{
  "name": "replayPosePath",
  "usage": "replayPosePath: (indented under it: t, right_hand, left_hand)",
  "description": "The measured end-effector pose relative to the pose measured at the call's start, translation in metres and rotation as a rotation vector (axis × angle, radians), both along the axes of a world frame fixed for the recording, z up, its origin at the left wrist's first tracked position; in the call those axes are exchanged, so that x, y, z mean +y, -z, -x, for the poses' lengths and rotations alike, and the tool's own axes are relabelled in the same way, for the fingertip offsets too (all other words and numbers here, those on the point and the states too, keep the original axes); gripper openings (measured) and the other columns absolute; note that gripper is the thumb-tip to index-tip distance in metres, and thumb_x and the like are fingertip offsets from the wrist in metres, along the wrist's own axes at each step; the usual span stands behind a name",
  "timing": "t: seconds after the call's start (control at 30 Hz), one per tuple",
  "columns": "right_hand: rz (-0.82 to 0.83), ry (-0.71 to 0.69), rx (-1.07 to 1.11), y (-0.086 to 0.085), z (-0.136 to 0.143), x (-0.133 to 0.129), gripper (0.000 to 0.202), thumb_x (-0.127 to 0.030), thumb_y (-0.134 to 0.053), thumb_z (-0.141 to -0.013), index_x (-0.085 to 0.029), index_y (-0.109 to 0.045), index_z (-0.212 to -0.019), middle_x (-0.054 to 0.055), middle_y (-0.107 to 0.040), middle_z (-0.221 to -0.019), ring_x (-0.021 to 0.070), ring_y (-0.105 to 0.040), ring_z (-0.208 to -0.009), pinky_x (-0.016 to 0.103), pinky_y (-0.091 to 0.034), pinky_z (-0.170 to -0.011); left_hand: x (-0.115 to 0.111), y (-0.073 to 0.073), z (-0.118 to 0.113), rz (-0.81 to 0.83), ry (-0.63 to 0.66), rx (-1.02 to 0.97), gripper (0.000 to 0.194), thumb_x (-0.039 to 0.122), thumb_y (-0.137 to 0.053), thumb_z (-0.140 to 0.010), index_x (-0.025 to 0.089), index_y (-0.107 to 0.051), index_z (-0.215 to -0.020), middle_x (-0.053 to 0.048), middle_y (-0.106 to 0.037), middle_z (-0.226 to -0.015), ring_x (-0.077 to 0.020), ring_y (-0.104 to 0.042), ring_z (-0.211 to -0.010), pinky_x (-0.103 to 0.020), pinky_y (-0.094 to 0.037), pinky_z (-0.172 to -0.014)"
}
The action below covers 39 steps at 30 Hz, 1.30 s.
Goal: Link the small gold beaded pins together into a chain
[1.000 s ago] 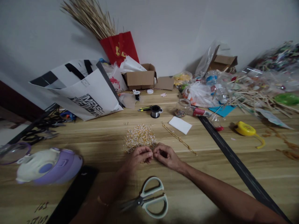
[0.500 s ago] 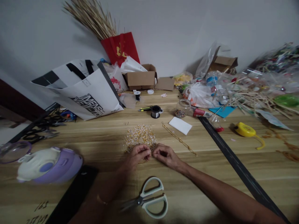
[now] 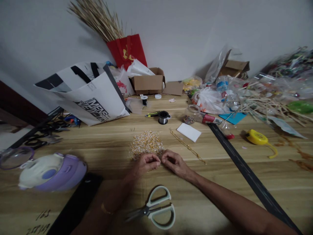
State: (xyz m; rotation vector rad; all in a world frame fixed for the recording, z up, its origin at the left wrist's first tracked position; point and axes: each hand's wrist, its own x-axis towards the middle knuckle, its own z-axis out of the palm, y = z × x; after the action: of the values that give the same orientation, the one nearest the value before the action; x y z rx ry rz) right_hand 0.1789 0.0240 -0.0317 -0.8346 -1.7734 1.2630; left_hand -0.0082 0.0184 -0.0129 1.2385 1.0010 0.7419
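My left hand (image 3: 148, 162) and my right hand (image 3: 174, 162) meet fingertip to fingertip just in front of a heap of gold and clear beads (image 3: 146, 143). Both hands are closed in a pinch. What sits between the fingertips is too small to make out. A gold beaded chain (image 3: 187, 146) lies on the table to the right of the heap. Nearer to me, below the hands, rest scissors (image 3: 156, 209) with pale handles, their blades pointing left.
A spool of wire (image 3: 163, 117), a white card (image 3: 189, 132) and a jar of beads (image 3: 192, 114) stand beyond the heap. To the right lies a yellow tape measure (image 3: 256, 137); at left, a purple and white bottle (image 3: 53, 172) and a white bag (image 3: 90, 94).
My left hand has turned slightly, its fingers now stretched more toward the right hand. The right hand has barely shifted. The objects on the table stay where they were.
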Motion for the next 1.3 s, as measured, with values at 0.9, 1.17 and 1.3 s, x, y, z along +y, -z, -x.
replayPosePath:
  t: [0.9, 1.17, 1.3]
  right_hand:
    - [-0.228, 0.043, -0.043, 0.0, 0.0, -0.006, 0.018, -0.029, -0.051, -0.089, -0.017, -0.053, -0.077, 0.001, -0.048, -0.071, 0.0129, -0.045, -0.065, 0.024, -0.037, -0.059]
    - [-0.32, 0.015, -0.025, -0.001, 0.0, -0.005, 0.018, -0.031, -0.05, -0.09, -0.017, -0.056, -0.079, 0.003, -0.051, -0.074, 0.0152, -0.049, -0.07, 0.027, -0.04, -0.063]
    - [-0.325, 0.015, -0.018, -0.001, 0.001, -0.005, 0.019, -0.032, -0.051, -0.09, -0.017, -0.057, -0.08, 0.004, -0.052, -0.074, 0.0154, -0.05, -0.071, 0.027, -0.041, -0.064]
  left_hand:
    - [-0.006, 0.006, -0.006, -0.249, 0.043, 0.269, 0.021, 0.033, -0.054, -0.075, 0.014, -0.052, -0.068, 0.003, -0.047, -0.059, -0.0097, -0.042, -0.057, -0.021, -0.033, -0.054]
    - [-0.009, -0.006, -0.01, -0.407, 0.097, 0.509, 0.013, 0.022, -0.051, -0.079, 0.015, -0.053, -0.068, 0.003, -0.05, -0.062, -0.0102, -0.044, -0.061, -0.02, -0.033, -0.058]
    - [-0.01, -0.006, -0.014, -0.459, 0.095, 0.569, 0.014, 0.021, -0.051, -0.08, 0.015, -0.055, -0.068, 0.003, -0.052, -0.063, -0.0102, -0.045, -0.061, -0.02, -0.033, -0.059]
